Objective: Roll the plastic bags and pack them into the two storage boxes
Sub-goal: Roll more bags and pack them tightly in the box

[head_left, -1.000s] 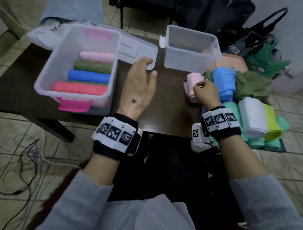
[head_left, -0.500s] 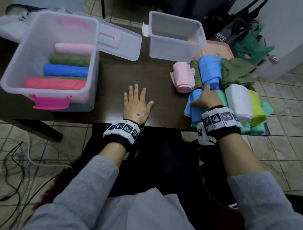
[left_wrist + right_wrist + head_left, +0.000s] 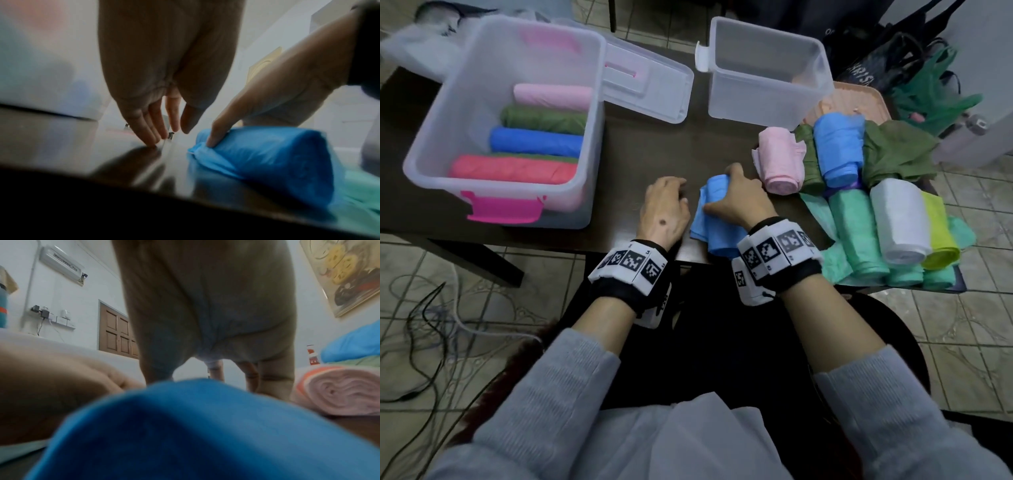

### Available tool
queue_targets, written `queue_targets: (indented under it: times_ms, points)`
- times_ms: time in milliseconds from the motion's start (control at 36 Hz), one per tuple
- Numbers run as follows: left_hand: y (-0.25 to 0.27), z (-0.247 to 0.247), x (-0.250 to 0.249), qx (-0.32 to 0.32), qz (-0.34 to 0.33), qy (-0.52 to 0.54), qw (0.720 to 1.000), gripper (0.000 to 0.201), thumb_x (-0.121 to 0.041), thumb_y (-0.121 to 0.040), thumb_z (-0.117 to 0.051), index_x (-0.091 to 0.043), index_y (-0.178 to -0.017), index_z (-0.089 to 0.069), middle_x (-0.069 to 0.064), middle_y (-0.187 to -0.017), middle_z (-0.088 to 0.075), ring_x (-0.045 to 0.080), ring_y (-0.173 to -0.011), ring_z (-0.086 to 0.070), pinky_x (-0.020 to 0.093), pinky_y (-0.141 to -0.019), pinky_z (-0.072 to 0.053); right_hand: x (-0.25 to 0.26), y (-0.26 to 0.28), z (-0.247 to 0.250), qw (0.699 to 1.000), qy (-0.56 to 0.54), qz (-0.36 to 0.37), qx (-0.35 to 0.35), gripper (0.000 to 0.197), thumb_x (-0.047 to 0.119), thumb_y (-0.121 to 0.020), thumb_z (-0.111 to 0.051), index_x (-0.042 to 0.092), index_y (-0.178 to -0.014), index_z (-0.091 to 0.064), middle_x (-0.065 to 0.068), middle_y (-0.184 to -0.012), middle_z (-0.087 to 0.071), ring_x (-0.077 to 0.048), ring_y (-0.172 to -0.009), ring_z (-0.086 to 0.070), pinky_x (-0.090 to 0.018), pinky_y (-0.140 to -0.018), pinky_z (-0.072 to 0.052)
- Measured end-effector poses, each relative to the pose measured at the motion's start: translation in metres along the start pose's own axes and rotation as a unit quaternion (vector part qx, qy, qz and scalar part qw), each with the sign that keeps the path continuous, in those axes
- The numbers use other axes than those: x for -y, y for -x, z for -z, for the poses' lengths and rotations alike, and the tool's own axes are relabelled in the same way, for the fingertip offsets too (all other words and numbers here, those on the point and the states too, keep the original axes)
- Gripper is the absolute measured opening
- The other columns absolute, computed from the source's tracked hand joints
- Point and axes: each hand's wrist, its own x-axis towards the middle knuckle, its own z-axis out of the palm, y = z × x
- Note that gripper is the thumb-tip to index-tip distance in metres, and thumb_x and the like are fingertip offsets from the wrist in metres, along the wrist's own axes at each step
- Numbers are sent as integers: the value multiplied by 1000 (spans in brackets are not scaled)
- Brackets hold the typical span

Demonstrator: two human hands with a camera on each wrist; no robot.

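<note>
Dark table (image 3: 661, 144) w/ bag rolls piled at right, pink roll (image 3: 780, 161) just beside right hand (image 3: 739, 202), which grips blue bag roll (image 3: 719, 222) near front edge. Left hand (image 3: 664, 209) relaxed, fingertips on tabletop. Left box (image 3: 424, 150) holds 4+ rolls; right box (image 3: 763, 102) looks empty.

Right hand (image 3: 736, 202) grips blue bag (image 3: 717, 222); left hand (image 3: 664, 212) just beside.

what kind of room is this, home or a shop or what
Probably a room in a home: a wall-mounted air conditioner, a brown panelled wooden door and a framed picture on the white walls, with a tiled floor under the dark table.
</note>
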Motion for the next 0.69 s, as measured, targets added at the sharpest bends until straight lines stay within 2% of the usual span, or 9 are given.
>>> queue_targets:
  times_ms: [111,278,361,389,444,500,556,611,694]
  points:
    - [0,14,0,9,89,65,994,43,-16,-92,-53,-10,-134,-48,8,-126,-58,23,-122,-50,24,-99,-32,17,-6,-8,999,-32,1,-15,70,37,-75,-69,15,-131,-32,-22,-124,-50,-36,-110,-53,-33,-85,-41]
    - [-5,26,-2,35,153,88,984,44,-33,-94,-52,-11,-131,-49,9,-131,-56,25,-124,-49,31,-99,-39,22,-16,6,974,-225,1,-32,61,24,-78,-69,10,-125,-34,-3,-109,-50,-20,-98,-57,-35,-84,-52]
    - [-6,34,-5,9,191,113,975,56,-49,-97,-36,-9,-136,-43,15,-138,-48,30,-127,-45,32,-98,-36,21,-14,14,917,-396,-31,-43,50,15,-81,-65,13,-121,-37,2,-101,-49,-12,-80,-57,-22,-50,-47]
    - [-6,37,-4,-5,204,128,970,63,-55,-96,-32,-8,-135,-44,17,-137,-49,31,-126,-46,34,-98,-36,19,-13,15,888,-457,-40,-26,43,12,-81,-63,15,-117,-39,-1,-103,-51,-14,-79,-58,-20,-46,-45]
    - [-12,38,-2,-5,222,188,957,85,-74,-83,-29,-5,-129,-50,19,-129,-55,33,-117,-54,39,-100,-42,12,-11,16,832,-552,-53,22,30,7,-83,-59,17,-106,-43,-5,-103,-55,-18,-80,-61,-25,-51,-51]
    - [-14,39,-4,26,224,257,940,102,-85,-65,-36,-3,-123,-57,17,-121,-62,33,-107,-61,45,-94,-49,3,-9,13,797,-596,-64,69,31,2,-84,-55,16,-110,-45,-7,-103,-59,-19,-84,-62,-28,-58,-54]
    - [-15,37,-5,66,208,288,932,92,-80,-61,-52,-4,-113,-64,11,-112,-67,28,-102,-65,45,-92,-52,-4,-7,8,814,-570,-71,92,34,2,-84,-55,13,-115,-50,-7,-102,-62,-16,-84,-62,-27,-64,-53]
    - [-15,38,-8,101,163,263,945,78,-74,-62,-61,-10,-105,-69,5,-107,-70,21,-101,-66,39,-94,-50,-8,-5,3,859,-499,-84,77,36,10,-83,-60,10,-118,-54,-3,-103,-63,-14,-88,-61,-29,-73,-50]
    - [-15,37,-6,114,114,200,966,62,-61,-59,-75,-22,-107,-67,-2,-106,-70,13,-101,-64,33,-96,-49,-12,-6,-1,942,-327,-77,-1,55,41,-69,-69,9,-112,-59,-5,-109,-63,-19,-100,-60,-33,-80,-52]
